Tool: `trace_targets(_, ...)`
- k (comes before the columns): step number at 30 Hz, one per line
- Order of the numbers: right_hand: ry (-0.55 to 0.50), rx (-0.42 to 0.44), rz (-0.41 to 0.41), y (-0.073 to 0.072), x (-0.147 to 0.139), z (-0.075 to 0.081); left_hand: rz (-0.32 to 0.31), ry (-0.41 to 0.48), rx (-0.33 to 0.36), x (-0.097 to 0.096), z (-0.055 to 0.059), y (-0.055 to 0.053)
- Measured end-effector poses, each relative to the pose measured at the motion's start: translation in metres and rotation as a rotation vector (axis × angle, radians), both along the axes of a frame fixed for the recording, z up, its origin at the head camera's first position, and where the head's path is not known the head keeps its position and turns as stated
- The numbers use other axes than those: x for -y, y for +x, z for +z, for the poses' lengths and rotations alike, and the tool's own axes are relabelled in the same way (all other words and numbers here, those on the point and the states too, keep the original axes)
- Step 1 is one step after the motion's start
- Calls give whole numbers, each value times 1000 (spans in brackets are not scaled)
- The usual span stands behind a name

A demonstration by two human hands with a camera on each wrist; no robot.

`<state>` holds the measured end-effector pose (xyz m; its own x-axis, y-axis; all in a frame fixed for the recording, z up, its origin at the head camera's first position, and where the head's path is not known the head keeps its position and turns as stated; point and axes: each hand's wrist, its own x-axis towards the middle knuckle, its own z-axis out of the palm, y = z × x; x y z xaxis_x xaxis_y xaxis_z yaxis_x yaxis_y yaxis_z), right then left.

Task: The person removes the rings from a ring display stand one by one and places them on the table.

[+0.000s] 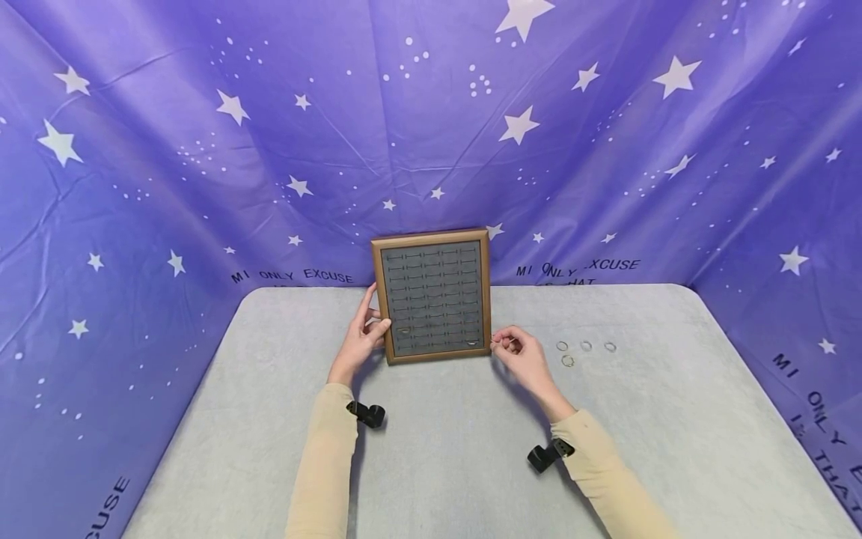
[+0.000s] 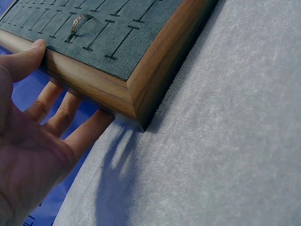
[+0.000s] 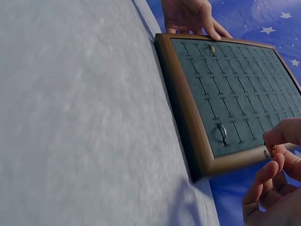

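Note:
A wood-framed ring tray (image 1: 436, 299) with a dark slotted pad stands tilted up on the table. My left hand (image 1: 360, 340) holds its left side, thumb (image 2: 33, 56) on the frame's front and fingers behind. A gold-coloured ring (image 2: 77, 24) sits in a slot low on the left. Near the lower right corner a silver-coloured ring (image 3: 222, 134) is set in another slot. By the frame's lower right side, my right hand (image 1: 524, 359) pinches a small ring (image 3: 268, 153) between thumb and finger; the fingers partly cover it.
Several loose rings (image 1: 587, 346) lie on the grey cloth-covered table (image 1: 444, 449) to the right of my right hand. A purple star-printed curtain (image 1: 431, 135) hangs behind the tray and at both sides. Black wrist cameras (image 1: 369, 414) are strapped over both sleeves.

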<state>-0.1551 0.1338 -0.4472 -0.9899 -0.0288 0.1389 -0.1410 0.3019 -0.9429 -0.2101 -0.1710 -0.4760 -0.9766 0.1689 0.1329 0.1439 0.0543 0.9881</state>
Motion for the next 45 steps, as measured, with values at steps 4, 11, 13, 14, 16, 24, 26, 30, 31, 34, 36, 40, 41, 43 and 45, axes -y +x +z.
trace_targets(4, -18, -5, -16, 1, -9, -5, 1, 0, 3, -1, 0, 0)
trace_targets(11, -37, -17, -40, 2, -26, -12, 0, -3, -6, 0, 0, 0)
trace_targets(13, -31, -22, -54, 3, -31, -13, 0, -1, -10, 0, 0, 0)
trace_targets(14, -27, -29, -57, 4, -34, -14, 0, -1, -11, 0, 0, 0)
trace_targets(16, -21, -37, -68, 3, -40, -19, 0, -3, -9, 1, 1, 0)
trace_targets(24, 0, -15, -124, -5, -65, -51, -2, -4, -10, 1, 3, 1)
trace_targets(26, 13, -22, -131, -5, -70, -52, -4, -4, -11, 1, 3, 1)
trace_targets(30, 33, -6, -153, -1, -78, -50, -5, 2, -14, 0, 4, 1)
trace_targets(31, 30, 0, -155, 0, -80, -48, -5, 0, -13, 0, 3, 1)
trace_targets(34, 31, 6, -155, 7, -84, -37, -10, 4, -12, 0, 3, 1)
trace_targets(36, 37, 5, -162, 11, -85, -30, -12, 4, -10, 0, 3, 1)
trace_targets(40, 56, 11, -180, 18, -90, -22, -14, -3, -19, 0, 3, 1)
trace_targets(41, 63, 6, -181, 19, -92, -21, -14, -6, -21, 1, 3, 2)
trace_targets(43, 63, 3, -182, 20, -95, -22, -16, -8, -22, 1, 3, 2)
trace_targets(45, 52, 0, -183, 20, -100, -23, -16, -10, -19, 1, 3, 2)
